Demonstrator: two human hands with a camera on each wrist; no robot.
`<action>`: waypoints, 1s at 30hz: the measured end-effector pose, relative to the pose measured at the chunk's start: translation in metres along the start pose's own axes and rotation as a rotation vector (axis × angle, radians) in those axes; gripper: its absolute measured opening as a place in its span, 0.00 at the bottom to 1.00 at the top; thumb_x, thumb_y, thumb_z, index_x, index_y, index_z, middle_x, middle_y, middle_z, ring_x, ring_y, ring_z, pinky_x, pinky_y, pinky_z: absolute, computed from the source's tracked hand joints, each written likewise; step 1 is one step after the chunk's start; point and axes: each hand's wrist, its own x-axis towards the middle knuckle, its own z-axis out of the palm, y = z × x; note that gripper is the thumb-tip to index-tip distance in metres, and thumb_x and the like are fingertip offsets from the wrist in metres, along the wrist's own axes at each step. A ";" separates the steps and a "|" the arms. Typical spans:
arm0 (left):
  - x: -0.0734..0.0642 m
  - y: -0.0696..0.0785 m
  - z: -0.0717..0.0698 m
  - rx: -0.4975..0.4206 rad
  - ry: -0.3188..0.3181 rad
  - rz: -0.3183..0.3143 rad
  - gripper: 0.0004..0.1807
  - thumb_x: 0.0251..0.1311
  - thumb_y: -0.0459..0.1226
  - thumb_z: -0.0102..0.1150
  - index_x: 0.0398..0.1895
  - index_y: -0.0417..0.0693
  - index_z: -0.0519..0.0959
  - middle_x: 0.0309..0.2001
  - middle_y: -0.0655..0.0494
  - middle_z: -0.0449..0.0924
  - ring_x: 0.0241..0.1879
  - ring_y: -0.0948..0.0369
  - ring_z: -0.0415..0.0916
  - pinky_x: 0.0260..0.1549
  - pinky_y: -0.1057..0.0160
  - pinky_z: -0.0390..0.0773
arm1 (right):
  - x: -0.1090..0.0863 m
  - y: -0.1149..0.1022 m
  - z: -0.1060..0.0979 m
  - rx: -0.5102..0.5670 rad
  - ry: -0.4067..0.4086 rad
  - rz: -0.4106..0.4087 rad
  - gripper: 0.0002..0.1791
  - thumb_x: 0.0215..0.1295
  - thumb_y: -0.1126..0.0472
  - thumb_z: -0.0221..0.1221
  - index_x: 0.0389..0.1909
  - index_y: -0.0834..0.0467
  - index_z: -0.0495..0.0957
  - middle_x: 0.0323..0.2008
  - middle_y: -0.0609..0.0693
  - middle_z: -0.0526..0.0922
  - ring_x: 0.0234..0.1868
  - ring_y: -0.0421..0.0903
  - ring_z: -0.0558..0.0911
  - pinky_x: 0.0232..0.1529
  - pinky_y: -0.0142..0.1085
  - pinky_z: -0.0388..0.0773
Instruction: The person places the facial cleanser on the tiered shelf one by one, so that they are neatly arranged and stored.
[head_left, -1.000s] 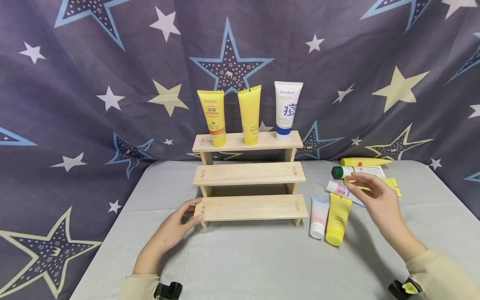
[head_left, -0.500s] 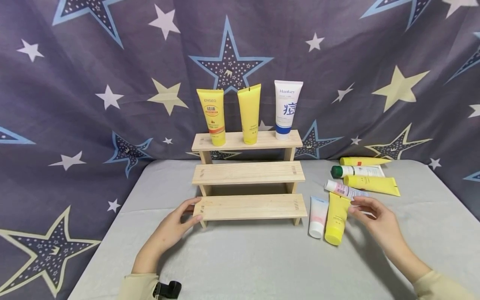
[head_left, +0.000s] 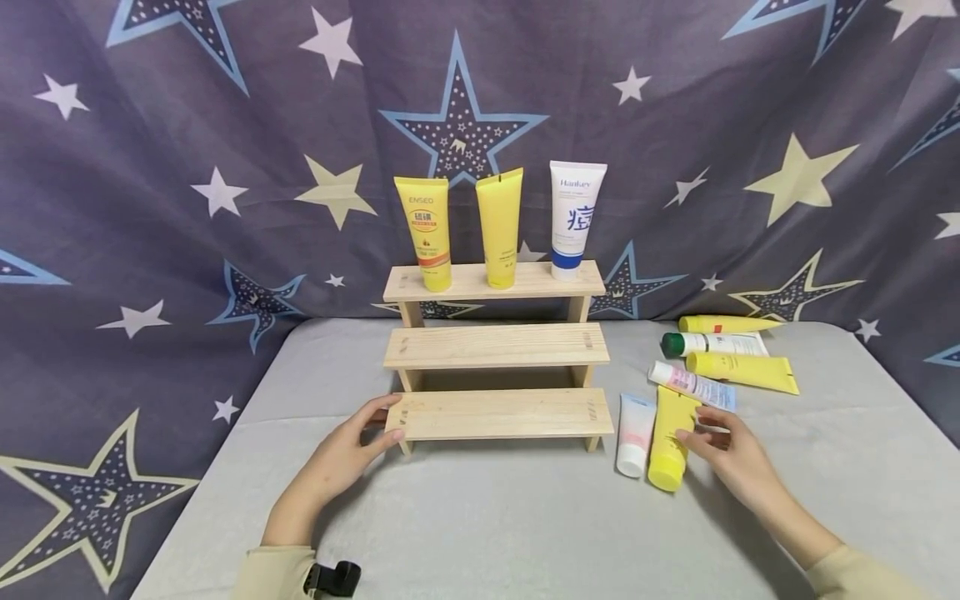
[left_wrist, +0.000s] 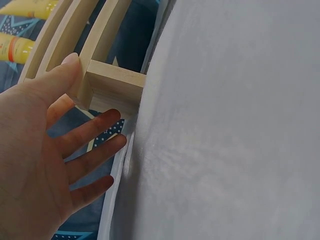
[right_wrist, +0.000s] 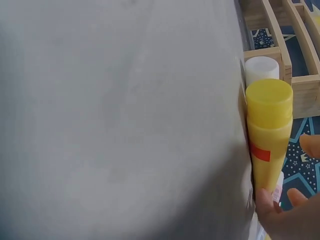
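My left hand [head_left: 343, 450] holds the left end of the bottom step of a three-tier wooden stand [head_left: 498, 415]; in the left wrist view its thumb [left_wrist: 70, 67] lies on the wood and the other fingers are spread. At the right, my right hand [head_left: 731, 458] is over the upper side of a yellow squeeze tube [head_left: 670, 450] lying cap toward me. In the right wrist view one fingertip [right_wrist: 265, 197] is right at this tube's tail end, and another digit stands apart from it. Left of it lies a small white-and-pink tube [head_left: 636, 433].
On the top tier stand two yellow tubes, one labelled [head_left: 426, 237] and one plainer [head_left: 499, 233], and a white tube with blue band [head_left: 576, 217]. Behind my right hand lie a pink-and-blue tube [head_left: 693, 386], a yellow one [head_left: 742, 371], a green-capped one [head_left: 716, 343] and another yellow one [head_left: 723, 323].
My right hand has come down and toward me from above the back tubes, leftward to the near yellow tube. My left hand has stayed at the stand.
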 end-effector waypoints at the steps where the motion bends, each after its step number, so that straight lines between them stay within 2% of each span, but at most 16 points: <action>1: 0.000 0.000 0.000 0.001 0.002 0.001 0.33 0.66 0.58 0.56 0.72 0.63 0.64 0.61 0.47 0.76 0.65 0.44 0.68 0.64 0.34 0.60 | 0.001 -0.001 0.001 -0.006 -0.001 -0.003 0.45 0.71 0.44 0.58 0.71 0.72 0.53 0.65 0.73 0.63 0.61 0.65 0.70 0.56 0.51 0.73; 6: -0.001 0.001 -0.001 -0.001 0.002 0.002 0.33 0.66 0.58 0.56 0.72 0.63 0.64 0.61 0.47 0.76 0.64 0.44 0.68 0.64 0.34 0.60 | 0.009 -0.003 0.007 -0.056 0.007 -0.044 0.44 0.70 0.46 0.59 0.68 0.77 0.55 0.62 0.74 0.64 0.54 0.61 0.73 0.44 0.38 0.75; 9: -0.001 0.000 -0.001 -0.003 -0.001 -0.003 0.33 0.66 0.58 0.56 0.72 0.64 0.64 0.61 0.47 0.76 0.65 0.45 0.68 0.64 0.34 0.60 | 0.013 -0.003 0.009 -0.082 0.017 -0.066 0.44 0.69 0.48 0.61 0.67 0.79 0.56 0.59 0.74 0.66 0.51 0.60 0.73 0.42 0.36 0.74; 13: -0.001 0.000 -0.001 -0.005 -0.004 -0.005 0.34 0.65 0.59 0.56 0.72 0.64 0.64 0.61 0.48 0.75 0.65 0.45 0.68 0.64 0.34 0.60 | 0.017 -0.005 0.011 -0.114 0.022 -0.073 0.42 0.69 0.52 0.61 0.66 0.81 0.56 0.56 0.73 0.67 0.48 0.60 0.71 0.43 0.42 0.73; 16: 0.000 0.000 -0.001 -0.002 -0.001 0.002 0.34 0.65 0.59 0.56 0.72 0.64 0.64 0.61 0.48 0.76 0.64 0.45 0.68 0.63 0.34 0.61 | 0.019 -0.007 0.013 -0.138 0.010 -0.065 0.40 0.69 0.55 0.60 0.66 0.81 0.56 0.58 0.75 0.63 0.52 0.63 0.68 0.50 0.52 0.73; 20: 0.001 0.000 -0.001 0.001 0.000 0.009 0.34 0.65 0.59 0.55 0.73 0.64 0.64 0.61 0.48 0.76 0.64 0.45 0.68 0.63 0.34 0.61 | 0.021 -0.011 0.016 -0.156 -0.006 -0.042 0.41 0.67 0.56 0.60 0.67 0.80 0.54 0.62 0.79 0.55 0.59 0.69 0.64 0.61 0.63 0.66; 25: 0.000 -0.001 -0.001 0.003 -0.001 0.013 0.34 0.66 0.59 0.55 0.72 0.63 0.64 0.61 0.48 0.76 0.64 0.46 0.69 0.63 0.34 0.61 | 0.022 -0.012 0.018 -0.166 -0.001 -0.049 0.47 0.62 0.55 0.65 0.68 0.81 0.52 0.62 0.79 0.56 0.60 0.70 0.64 0.62 0.64 0.65; 30: 0.000 -0.001 -0.001 0.003 0.002 0.014 0.34 0.65 0.59 0.56 0.73 0.62 0.64 0.61 0.48 0.76 0.64 0.46 0.69 0.63 0.34 0.62 | 0.021 -0.012 0.017 -0.221 -0.014 -0.085 0.44 0.59 0.59 0.65 0.68 0.79 0.55 0.62 0.79 0.58 0.61 0.71 0.64 0.61 0.66 0.63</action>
